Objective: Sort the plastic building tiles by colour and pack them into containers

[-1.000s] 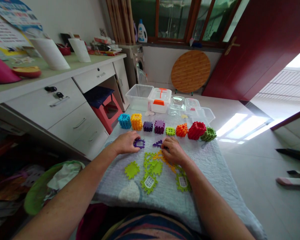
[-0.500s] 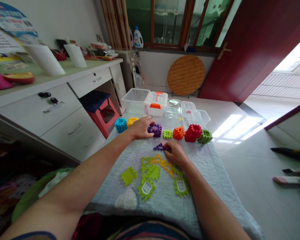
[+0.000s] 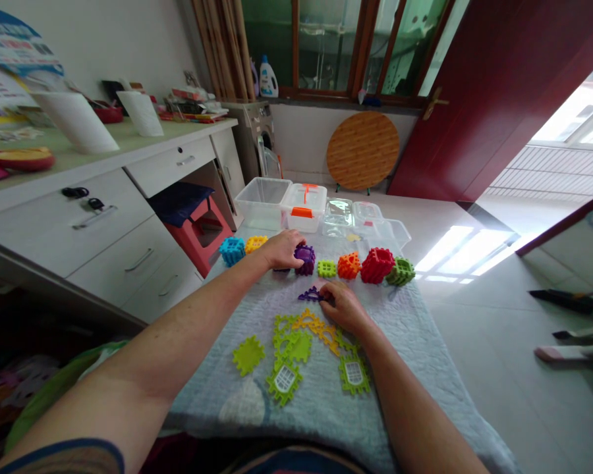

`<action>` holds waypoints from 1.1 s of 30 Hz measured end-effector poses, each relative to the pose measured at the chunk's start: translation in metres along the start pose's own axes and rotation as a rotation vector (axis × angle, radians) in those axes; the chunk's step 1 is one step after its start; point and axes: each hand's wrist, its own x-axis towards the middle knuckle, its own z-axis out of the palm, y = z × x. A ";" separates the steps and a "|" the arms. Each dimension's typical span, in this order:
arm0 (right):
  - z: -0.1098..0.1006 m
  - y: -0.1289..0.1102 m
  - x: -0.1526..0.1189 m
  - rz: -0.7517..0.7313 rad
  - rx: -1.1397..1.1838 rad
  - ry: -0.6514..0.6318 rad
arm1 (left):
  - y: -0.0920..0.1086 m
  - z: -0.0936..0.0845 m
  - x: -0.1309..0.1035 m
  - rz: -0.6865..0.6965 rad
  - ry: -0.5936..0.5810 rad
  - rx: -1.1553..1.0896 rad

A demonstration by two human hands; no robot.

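My left hand (image 3: 285,250) is closed at the purple block stack (image 3: 305,261), its fingertips on the stack's top and side. Nearer to me, my right hand (image 3: 340,304) pinches the right end of a flat purple triangular piece (image 3: 310,294). Below it lie linked yellow pieces (image 3: 317,326) and green pieces (image 3: 287,342), with two green squares bearing white windows, the left one (image 3: 284,379) and the right one (image 3: 354,372). A loose green square (image 3: 248,355) is at the left. A small green stack (image 3: 327,268) stands right of the purple one.
Blue (image 3: 232,251), yellow (image 3: 255,243), orange (image 3: 348,265), red (image 3: 377,265) and dark green (image 3: 400,271) stacks line the cloth-covered table (image 3: 212,368). Behind them are an open clear bin (image 3: 261,209), a lidded box (image 3: 303,209) and clear lids (image 3: 338,212). A red stool (image 3: 205,227) stands at the left.
The view has shifted slightly. My left hand's fingers now sit higher on the purple stack, which shows more of its front. My right hand still pinches the purple triangular piece.
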 end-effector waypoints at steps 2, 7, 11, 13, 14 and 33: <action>0.000 0.001 0.000 0.001 0.002 0.000 | -0.004 -0.002 -0.002 0.003 0.015 0.011; -0.001 0.000 0.000 0.004 0.000 -0.013 | -0.020 -0.018 -0.006 -0.121 0.033 0.163; 0.000 0.001 0.000 0.008 0.009 -0.010 | -0.025 -0.027 -0.008 -0.244 -0.047 0.257; 0.000 0.001 0.000 0.012 0.009 -0.008 | -0.022 -0.025 -0.008 -0.253 -0.120 0.280; 0.000 0.001 0.000 0.013 0.008 -0.007 | -0.020 -0.023 -0.008 -0.249 -0.147 0.292; -0.001 0.001 -0.001 0.004 -0.021 -0.017 | -0.011 0.003 0.000 -0.191 -0.255 0.300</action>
